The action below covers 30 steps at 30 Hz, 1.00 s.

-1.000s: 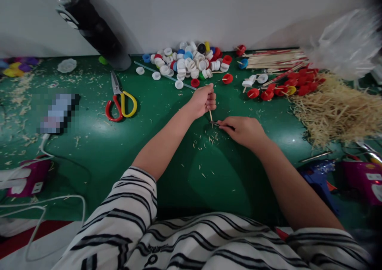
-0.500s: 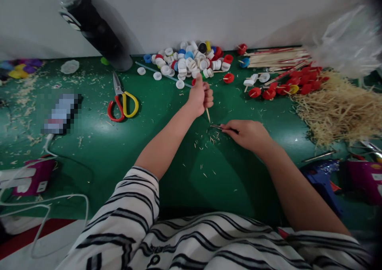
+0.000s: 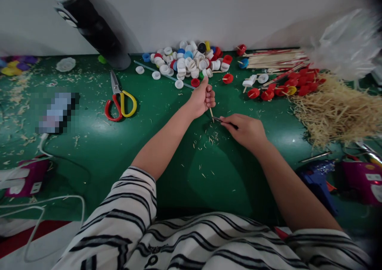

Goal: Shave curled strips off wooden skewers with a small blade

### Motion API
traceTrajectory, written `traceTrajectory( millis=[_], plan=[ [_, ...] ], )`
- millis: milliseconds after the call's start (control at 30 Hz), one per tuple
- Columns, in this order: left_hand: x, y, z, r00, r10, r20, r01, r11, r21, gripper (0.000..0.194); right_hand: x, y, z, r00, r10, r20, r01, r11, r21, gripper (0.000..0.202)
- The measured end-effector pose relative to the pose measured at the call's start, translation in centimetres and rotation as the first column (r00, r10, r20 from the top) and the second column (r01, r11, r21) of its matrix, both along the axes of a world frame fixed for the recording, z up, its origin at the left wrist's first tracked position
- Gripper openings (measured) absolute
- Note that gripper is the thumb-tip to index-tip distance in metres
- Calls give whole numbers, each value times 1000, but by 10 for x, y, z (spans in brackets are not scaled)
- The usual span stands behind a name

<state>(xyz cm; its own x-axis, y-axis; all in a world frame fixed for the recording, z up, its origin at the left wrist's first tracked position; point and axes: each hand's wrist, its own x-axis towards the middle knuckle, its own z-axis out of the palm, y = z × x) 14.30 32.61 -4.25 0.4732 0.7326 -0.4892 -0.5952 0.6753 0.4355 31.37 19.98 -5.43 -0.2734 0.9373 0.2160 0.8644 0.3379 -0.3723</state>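
Observation:
Near the middle of the green table, my left hand (image 3: 203, 99) is closed round a thin wooden stick (image 3: 211, 114), whose lower end points down toward me. My right hand (image 3: 243, 129) pinches a small dark blade (image 3: 217, 119), and its tip meets the stick near the lower end. Thin wood shavings (image 3: 212, 138) lie on the table just below. Behind my left hand is a heap of bottle caps (image 3: 188, 61), mostly white, with some red, blue and yellow ones.
Scissors (image 3: 121, 99), a phone (image 3: 58, 113) and a black bottle (image 3: 95, 27) are at the left. Rightward lie wooden sticks (image 3: 274, 59), red caps (image 3: 301, 83), a straw-coloured pile (image 3: 343, 107), a blue glue gun (image 3: 319, 180) and a plastic bag (image 3: 346, 43).
My right hand has moved slightly up and left, bringing the blade against the stick. My left hand has shifted a little to the right with the stick.

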Motion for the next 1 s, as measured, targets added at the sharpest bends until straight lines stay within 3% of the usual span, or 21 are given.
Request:
traceTrajectory(
  millis=[233,600,767,1000],
  plan=[
    [-1,-4,3,997,-75,4,75,997,-8,48,-4,6,1,987,25,161,-15,998,-63,27],
    [-4,4,-2,997,-45,-56,48,998,38,48,1,4,8,993,30,111,-6,977,-215,22],
    [-8,8,-3,1000,16,-25,-15,998,57,49,5,-1,6,995,8,100,12,980,-198,21],
    [-5,2,-3,999,-43,-30,46,993,112,49,7,-3,2,1000,23,-18,-25,993,-114,22]
  ],
)
